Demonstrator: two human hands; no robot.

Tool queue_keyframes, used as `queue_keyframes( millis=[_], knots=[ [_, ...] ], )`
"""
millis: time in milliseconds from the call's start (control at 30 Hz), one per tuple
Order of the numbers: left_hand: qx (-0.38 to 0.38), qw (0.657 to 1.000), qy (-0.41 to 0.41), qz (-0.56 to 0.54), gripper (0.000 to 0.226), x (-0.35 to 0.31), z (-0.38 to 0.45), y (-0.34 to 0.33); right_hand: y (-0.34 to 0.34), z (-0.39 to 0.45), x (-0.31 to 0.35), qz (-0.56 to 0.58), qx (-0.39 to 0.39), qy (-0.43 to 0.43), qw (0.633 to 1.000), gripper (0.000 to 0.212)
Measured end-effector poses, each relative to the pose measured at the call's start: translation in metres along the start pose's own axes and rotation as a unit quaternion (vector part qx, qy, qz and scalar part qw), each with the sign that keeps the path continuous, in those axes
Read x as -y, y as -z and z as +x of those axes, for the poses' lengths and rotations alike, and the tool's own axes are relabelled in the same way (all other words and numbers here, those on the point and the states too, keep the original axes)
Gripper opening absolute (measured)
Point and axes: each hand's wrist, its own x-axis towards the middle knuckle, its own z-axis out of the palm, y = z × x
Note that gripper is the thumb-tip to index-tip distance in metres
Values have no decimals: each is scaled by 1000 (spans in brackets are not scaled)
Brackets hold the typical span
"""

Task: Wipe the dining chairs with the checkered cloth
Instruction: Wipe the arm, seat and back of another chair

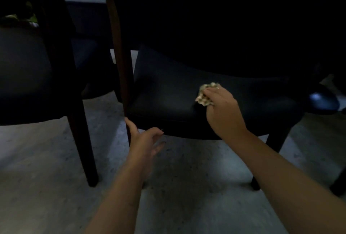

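Under the right hand [222, 110], the bunched checkered cloth [205, 95] is being gripped against the dark padded chair seat [168, 93]; the left hand [144, 140] is hanging relaxed; such a small wad is risking missed patches.

I saw the checkered cloth [205, 95] bunched into a pale, crumpled wad, lying on the dark padded seat of the nearer chair [168, 91], toward its right half. That chair had dark wooden legs and stood on the grey floor. A second chair [24, 76], alike in dark padding, stood just left of it.
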Motion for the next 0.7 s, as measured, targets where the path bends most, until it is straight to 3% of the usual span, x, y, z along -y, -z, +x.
queue_keyframes(
  millis=[67,133,200,233,267,333,400,467,500,700],
  knots=[
    [-12,999,-24,37,110,7,6,-3,-18,7,33,31,7,2,1000,50],
    [-19,992,-60,108,108,18,11,-4,-39,9,73,74,74,47,993,53],
    [-21,988,-46,145,80,26,17,-7,-61,6,97,51,146,138,978,54],
    [-26,981,-43,186,55,27,19,-8,-68,6,101,0,168,186,968,56],
    [-37,978,-37,203,45,27,21,-9,-71,6,100,-49,179,219,958,58],
    [-47,984,-11,174,54,28,23,-13,-71,10,92,-78,177,238,952,57],
    [-79,988,20,128,38,28,20,-20,-65,10,79,-72,173,242,952,55],
    [-76,982,1,171,84,30,19,-21,-56,7,62,-67,177,234,954,54],
    [-68,977,-14,199,94,31,19,-21,-50,5,52,-58,175,226,957,52],
    [-90,959,-53,265,116,35,20,-22,-5,-12,-12,-49,97,193,975,44]
  ],
)
